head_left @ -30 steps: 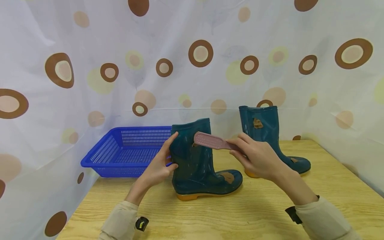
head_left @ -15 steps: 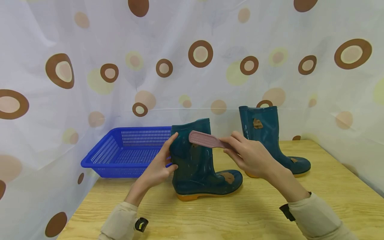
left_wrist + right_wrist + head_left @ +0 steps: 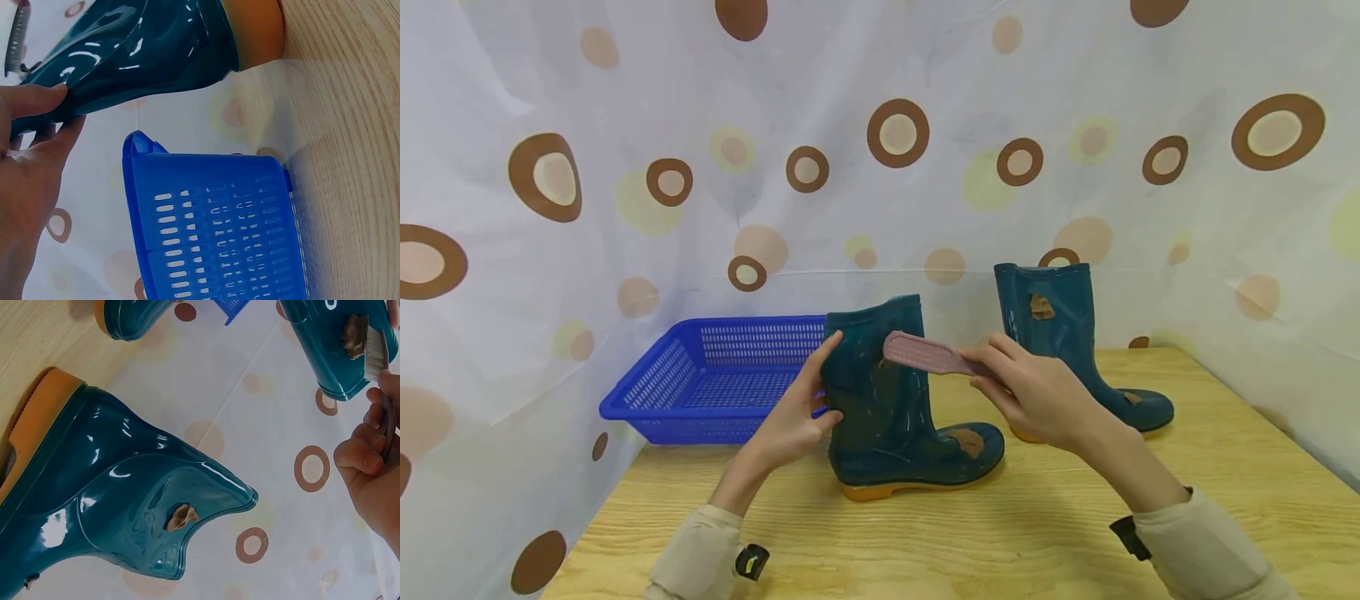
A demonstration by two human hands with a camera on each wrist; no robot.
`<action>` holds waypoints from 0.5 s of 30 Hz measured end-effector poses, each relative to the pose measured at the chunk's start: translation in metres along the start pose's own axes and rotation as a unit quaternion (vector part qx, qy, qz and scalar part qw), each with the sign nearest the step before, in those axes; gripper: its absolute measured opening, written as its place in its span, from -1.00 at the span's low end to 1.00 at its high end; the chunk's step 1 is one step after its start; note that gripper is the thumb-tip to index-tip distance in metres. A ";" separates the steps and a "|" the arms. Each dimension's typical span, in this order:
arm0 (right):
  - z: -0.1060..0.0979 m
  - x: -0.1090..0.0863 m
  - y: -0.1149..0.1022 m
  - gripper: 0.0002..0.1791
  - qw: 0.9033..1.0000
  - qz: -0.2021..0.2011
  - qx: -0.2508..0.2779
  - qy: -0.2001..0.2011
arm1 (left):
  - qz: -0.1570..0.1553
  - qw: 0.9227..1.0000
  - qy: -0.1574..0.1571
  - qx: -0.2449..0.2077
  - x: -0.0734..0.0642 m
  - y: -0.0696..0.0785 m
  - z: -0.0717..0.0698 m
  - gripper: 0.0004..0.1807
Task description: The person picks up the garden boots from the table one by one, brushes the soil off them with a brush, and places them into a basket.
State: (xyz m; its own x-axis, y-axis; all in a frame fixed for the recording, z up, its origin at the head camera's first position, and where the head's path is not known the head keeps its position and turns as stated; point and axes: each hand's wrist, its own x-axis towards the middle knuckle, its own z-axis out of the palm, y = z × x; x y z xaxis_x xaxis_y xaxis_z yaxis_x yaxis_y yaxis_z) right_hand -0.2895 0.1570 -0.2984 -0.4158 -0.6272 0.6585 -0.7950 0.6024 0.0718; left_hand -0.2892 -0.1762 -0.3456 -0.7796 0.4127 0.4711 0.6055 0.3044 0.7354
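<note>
A dark green rubber boot (image 3: pixel 880 425) with an orange sole stands upright on the table, its toe pointing right. My left hand (image 3: pixel 790 417) grips the back edge of its shaft, thumb on the near side. In my right hand (image 3: pixel 1037 396) is the handle of a pink scrubbing brush (image 3: pixel 925 353). Its white bristles (image 3: pixel 375 355) face the upper shaft, right at a brown muddy patch (image 3: pixel 356 336) there. Another brown patch (image 3: pixel 967 442) marks the toe. The brush head partly hides the shaft patch in the head view.
A second green boot (image 3: pixel 1060 333) with brown patches stands farther back on the right, behind my right hand. Behind my left hand sits a blue plastic basket (image 3: pixel 613 411). The wooden table (image 3: pixel 955 550) meets a patterned curtain (image 3: pixel 850 225) at the back.
The brush moved left across the upper shaft, then back to the right, the right hand moving with it. My left hand and the boot stayed in place.
</note>
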 end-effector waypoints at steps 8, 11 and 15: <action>-0.002 -0.008 0.002 -0.68 1.000 0.003 0.007 0.003 | -0.003 1.000 -0.001 -0.001 -0.001 -0.001 -0.001 0.19; -0.003 -0.010 0.004 -0.67 1.000 0.002 0.011 0.002 | -0.001 1.000 -0.002 -0.002 0.000 -0.001 -0.001 0.19; -0.007 -0.010 0.005 -0.63 1.000 -0.007 0.013 0.015 | -0.003 1.000 -0.003 -0.004 0.001 -0.001 -0.001 0.19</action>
State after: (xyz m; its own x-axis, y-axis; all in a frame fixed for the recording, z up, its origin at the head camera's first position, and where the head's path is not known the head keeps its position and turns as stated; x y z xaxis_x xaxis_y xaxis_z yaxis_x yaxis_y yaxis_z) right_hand -0.2858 0.1699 -0.2991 -0.3909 -0.6203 0.6800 -0.8124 0.5798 0.0619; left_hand -0.2902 -0.1766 -0.3455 -0.7816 0.4169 0.4640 0.6001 0.2996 0.7417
